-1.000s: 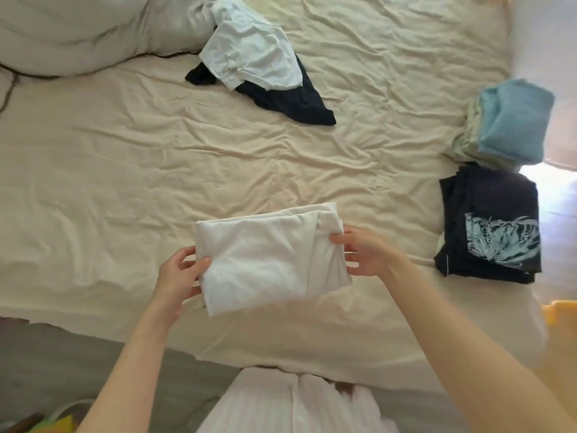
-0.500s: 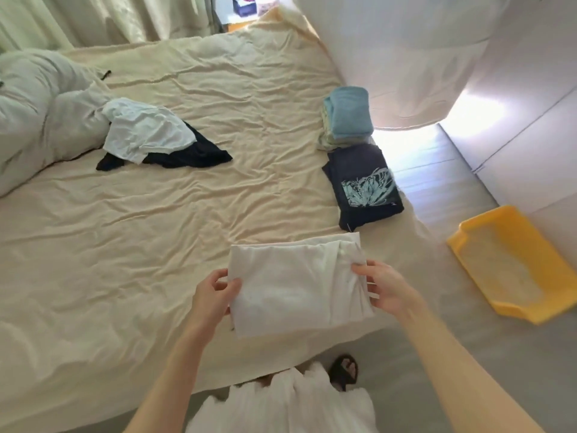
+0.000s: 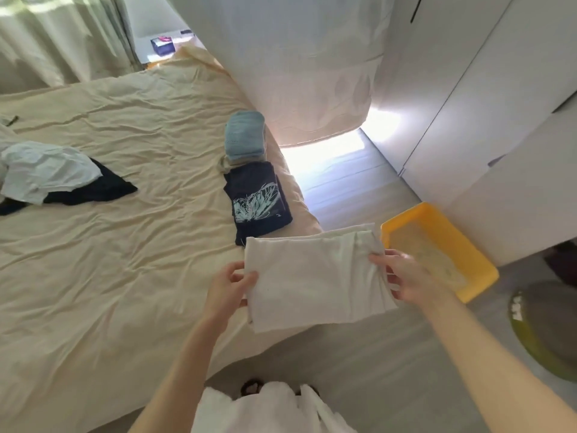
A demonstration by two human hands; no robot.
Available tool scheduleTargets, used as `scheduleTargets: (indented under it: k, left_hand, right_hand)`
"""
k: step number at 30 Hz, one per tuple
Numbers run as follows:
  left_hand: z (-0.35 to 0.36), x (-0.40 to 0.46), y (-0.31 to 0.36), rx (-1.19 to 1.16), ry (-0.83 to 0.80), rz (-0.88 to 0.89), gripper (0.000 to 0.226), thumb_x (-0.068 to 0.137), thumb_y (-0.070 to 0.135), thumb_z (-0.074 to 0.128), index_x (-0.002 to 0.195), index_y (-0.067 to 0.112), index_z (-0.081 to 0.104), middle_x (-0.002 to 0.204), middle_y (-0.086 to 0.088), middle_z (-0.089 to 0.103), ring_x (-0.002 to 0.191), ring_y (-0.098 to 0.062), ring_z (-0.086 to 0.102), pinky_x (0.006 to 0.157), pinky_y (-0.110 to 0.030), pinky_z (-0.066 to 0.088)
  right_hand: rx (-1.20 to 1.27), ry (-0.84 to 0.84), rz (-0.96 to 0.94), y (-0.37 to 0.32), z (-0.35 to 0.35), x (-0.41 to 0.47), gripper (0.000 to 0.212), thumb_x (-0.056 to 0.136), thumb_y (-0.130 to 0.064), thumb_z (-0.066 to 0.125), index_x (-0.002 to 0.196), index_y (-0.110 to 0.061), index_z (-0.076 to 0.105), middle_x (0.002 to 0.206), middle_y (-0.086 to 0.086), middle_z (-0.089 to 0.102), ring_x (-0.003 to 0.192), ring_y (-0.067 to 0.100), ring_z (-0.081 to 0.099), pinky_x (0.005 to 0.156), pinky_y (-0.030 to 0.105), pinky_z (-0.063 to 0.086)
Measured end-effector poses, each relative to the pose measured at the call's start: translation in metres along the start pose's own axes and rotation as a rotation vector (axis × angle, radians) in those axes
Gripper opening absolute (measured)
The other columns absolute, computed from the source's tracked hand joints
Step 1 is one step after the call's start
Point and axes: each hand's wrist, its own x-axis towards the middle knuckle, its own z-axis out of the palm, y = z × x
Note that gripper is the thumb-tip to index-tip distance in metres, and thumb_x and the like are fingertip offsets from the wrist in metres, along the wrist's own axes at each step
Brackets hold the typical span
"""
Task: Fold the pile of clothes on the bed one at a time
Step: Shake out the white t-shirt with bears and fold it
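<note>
1. You've got the folded white garment (image 3: 315, 281) up off the bed (image 3: 125, 245), held flat between both hands at the bed's near right corner, roughly 5 o'clock from the middle of the mattress.
2. Your left hand (image 3: 229, 285) pinches the garment's left edge: thumb on top, the other fingers curled underneath it.
3. Your right hand (image 3: 406, 276) pinches the right edge, where the fabric bunches up. Thumb lies on top, fingers tucked under and mostly hidden, so I can't tell how they're spread.
4. At about 12 o'clock from the garment there's a folded dark navy T-shirt (image 3: 259, 201) with a pale blue print, lying flat by the bed's right edge.
5. Just past that, still 12 o'clock, sits a small stack topped by a folded light blue towel (image 3: 245, 134), touching the navy shirt's far side.
6. Way over at 9 to 10 o'clock is the unfolded stuff: a crumpled white top (image 3: 46, 170) lying over a dark navy garment (image 3: 103, 190).
7. On the floor at 3 o'clock from the garment is a yellow plastic tray (image 3: 480, 264), partly behind your right hand.
8. A white curtain (image 3: 306, 64) hangs at 12 o'clock beyond the bed, with white wardrobe doors (image 3: 484, 89) at 2 o'clock.
</note>
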Motion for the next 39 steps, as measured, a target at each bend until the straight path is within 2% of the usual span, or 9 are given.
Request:
scheduleTargets:
  k: [4, 8, 11, 21, 25, 28, 32, 35, 39]
  left_hand:
    - [0.053, 0.007, 0.024, -0.054, 0.013, -0.004, 0.013, 0.088, 0.007, 0.060, 0.098, 0.014, 0.061, 0.079, -0.004, 0.066, 0.066, -0.012, 0.065, 0.051, -0.024, 0.052]
    - [0.096, 0.031, 0.046, -0.082, 0.089, 0.013, 0.010, 0.087, 0.005, 0.059, 0.093, 0.014, 0.060, 0.084, -0.008, 0.065, 0.071, -0.018, 0.064, 0.048, -0.024, 0.052]
    - [0.130, 0.057, 0.056, -0.118, 0.134, 0.000, 0.009, 0.086, 0.006, 0.059, 0.091, 0.014, 0.058, 0.086, -0.009, 0.064, 0.068, -0.015, 0.064, 0.050, -0.026, 0.052]
    - [0.225, 0.133, 0.104, -0.292, 0.315, -0.076, 0.009, 0.089, 0.008, 0.056, 0.096, 0.013, 0.055, 0.097, -0.012, 0.062, 0.081, -0.019, 0.064, 0.051, -0.026, 0.052]
    - [0.231, 0.153, 0.110, -0.392, 0.431, -0.105, 0.009, 0.089, 0.009, 0.057, 0.096, 0.014, 0.053, 0.095, -0.010, 0.062, 0.078, -0.018, 0.064, 0.048, -0.024, 0.052]
    - [0.233, 0.169, 0.106, -0.502, 0.557, -0.120, 0.009, 0.089, 0.012, 0.059, 0.096, 0.015, 0.053, 0.093, -0.008, 0.063, 0.075, -0.016, 0.065, 0.047, -0.023, 0.051]
    - [0.233, 0.196, 0.099, -0.622, 0.724, -0.147, 0.008, 0.090, 0.013, 0.059, 0.096, 0.016, 0.054, 0.096, -0.004, 0.063, 0.080, -0.016, 0.065, 0.048, -0.024, 0.052]
    - [0.226, 0.214, 0.094, -0.704, 0.839, -0.153, 0.006, 0.091, 0.013, 0.058, 0.095, 0.017, 0.055, 0.095, -0.005, 0.063, 0.078, -0.016, 0.065, 0.047, -0.023, 0.052]
    - [0.199, 0.235, 0.086, -0.729, 0.984, -0.200, 0.008, 0.091, 0.010, 0.056, 0.092, 0.018, 0.054, 0.094, -0.004, 0.061, 0.074, -0.016, 0.064, 0.047, -0.024, 0.052]
  right_hand:
    - [-0.077, -0.034, -0.025, -0.042, -0.046, 0.026, 0.036, 0.083, -0.018, 0.070, 0.117, -0.015, 0.057, 0.101, 0.008, 0.064, 0.084, 0.025, 0.058, 0.070, 0.037, 0.045]
    - [-0.092, -0.030, -0.072, -0.091, -0.068, 0.063, 0.037, 0.083, -0.017, 0.070, 0.118, -0.015, 0.058, 0.091, 0.005, 0.063, 0.077, 0.021, 0.057, 0.063, 0.033, 0.043]
    - [-0.150, -0.053, -0.120, -0.133, -0.082, 0.098, 0.037, 0.083, -0.016, 0.070, 0.118, -0.014, 0.060, 0.090, 0.004, 0.063, 0.077, 0.021, 0.057, 0.060, 0.031, 0.042]
    - [-0.411, -0.203, -0.243, -0.271, -0.093, 0.199, 0.034, 0.087, -0.018, 0.067, 0.120, -0.009, 0.060, 0.115, 0.009, 0.061, 0.098, 0.027, 0.055, 0.073, 0.034, 0.042]
    - [-0.516, -0.314, -0.274, -0.312, -0.058, 0.235, 0.027, 0.088, -0.016, 0.065, 0.114, -0.008, 0.062, 0.115, 0.008, 0.060, 0.103, 0.027, 0.055, 0.073, 0.032, 0.042]
    - [-0.599, -0.413, -0.322, -0.335, -0.018, 0.262, 0.016, 0.088, -0.014, 0.064, 0.104, -0.012, 0.064, 0.105, 0.007, 0.061, 0.088, 0.022, 0.056, 0.061, 0.028, 0.040]
    - [-0.733, -0.532, -0.406, -0.353, 0.045, 0.302, 0.004, 0.087, -0.016, 0.067, 0.088, -0.017, 0.064, 0.101, 0.007, 0.062, 0.082, 0.022, 0.056, 0.063, 0.028, 0.042]
    - [-0.787, -0.600, -0.420, -0.356, 0.098, 0.326, 0.007, 0.085, -0.016, 0.069, 0.089, -0.015, 0.064, 0.100, 0.007, 0.061, 0.078, 0.018, 0.057, 0.060, 0.026, 0.042]
    - [-0.887, -0.680, -0.406, -0.347, 0.175, 0.352, 0.015, 0.085, -0.017, 0.069, 0.099, -0.016, 0.065, 0.108, 0.009, 0.062, 0.097, 0.027, 0.059, 0.082, 0.037, 0.049]
